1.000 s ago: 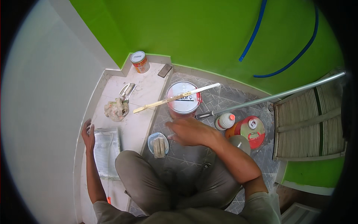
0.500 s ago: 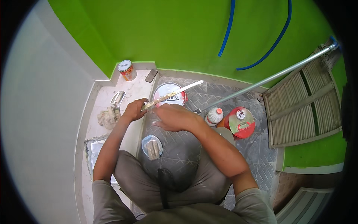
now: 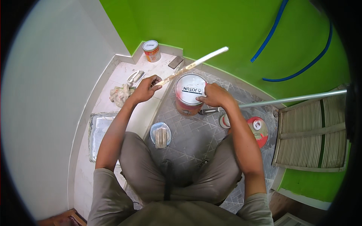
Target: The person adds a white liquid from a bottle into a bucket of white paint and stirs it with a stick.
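My left hand point(image 3: 144, 90) is closed round the lower end of a long, thin stick point(image 3: 193, 66), stained yellowish near my fingers and white toward its tip. The stick slants up to the right above the far edge of a paint bucket point(image 3: 187, 101). This bucket stands on the tiled floor with its white lid point(image 3: 190, 81) in place. My right hand point(image 3: 215, 95) grips the lid's right edge, thumb on top and the other fingers mostly hidden over the side. A pole with a dark handle point(image 3: 209, 111) lies just under that hand.
On the pale ledge at left are a small paint can point(image 3: 152, 52), a bunched rag point(image 3: 120, 96), a metal tool point(image 3: 135, 78) and a paint tray point(image 3: 96, 130). A blue-white dish point(image 3: 169, 132) holds a greyish block. A red-topped container point(image 3: 260, 135) and slatted panel point(image 3: 313, 132) stand at right.
My right hand has left the stick and moved right onto the bucket lid. My left hand still holds the stick, now raised with its tip higher. The view has shifted.
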The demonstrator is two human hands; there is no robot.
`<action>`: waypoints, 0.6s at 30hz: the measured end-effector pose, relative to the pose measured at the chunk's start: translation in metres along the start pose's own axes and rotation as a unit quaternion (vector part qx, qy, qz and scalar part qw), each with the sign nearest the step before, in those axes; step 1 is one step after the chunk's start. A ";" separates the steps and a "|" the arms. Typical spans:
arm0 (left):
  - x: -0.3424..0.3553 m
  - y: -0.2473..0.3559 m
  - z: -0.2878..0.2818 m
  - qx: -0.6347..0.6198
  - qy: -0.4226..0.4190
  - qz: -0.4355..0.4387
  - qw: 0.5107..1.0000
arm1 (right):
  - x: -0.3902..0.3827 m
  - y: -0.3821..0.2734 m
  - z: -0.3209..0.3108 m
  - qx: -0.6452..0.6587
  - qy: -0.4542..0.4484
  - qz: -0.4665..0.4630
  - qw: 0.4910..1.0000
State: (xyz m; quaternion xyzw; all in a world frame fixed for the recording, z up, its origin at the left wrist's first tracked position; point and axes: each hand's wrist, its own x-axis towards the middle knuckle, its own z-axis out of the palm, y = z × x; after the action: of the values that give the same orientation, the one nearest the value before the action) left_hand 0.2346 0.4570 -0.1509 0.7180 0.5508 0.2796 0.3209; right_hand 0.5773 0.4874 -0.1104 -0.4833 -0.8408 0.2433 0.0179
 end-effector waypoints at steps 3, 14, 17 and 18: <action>-0.011 0.020 -0.018 -0.042 0.041 -0.050 0.997 | 0.036 -0.006 0.008 -0.067 -0.105 0.014 0.992; -0.033 0.042 0.010 -0.079 0.166 -0.061 0.981 | 0.116 0.032 0.051 -0.106 -0.123 -0.022 0.986; -0.025 0.038 0.021 -0.080 0.183 -0.084 0.976 | 0.119 0.026 0.058 -0.108 -0.102 -0.030 0.988; -0.020 0.037 0.025 -0.081 0.191 -0.087 0.974 | 0.119 0.028 0.060 -0.101 -0.081 -0.026 0.991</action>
State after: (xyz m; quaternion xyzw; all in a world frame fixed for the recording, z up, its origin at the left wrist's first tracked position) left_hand 0.2716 0.4263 -0.1390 0.5723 0.6379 0.4261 0.2898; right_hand 0.5207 0.5731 -0.1991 -0.4396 -0.8718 0.1954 -0.0928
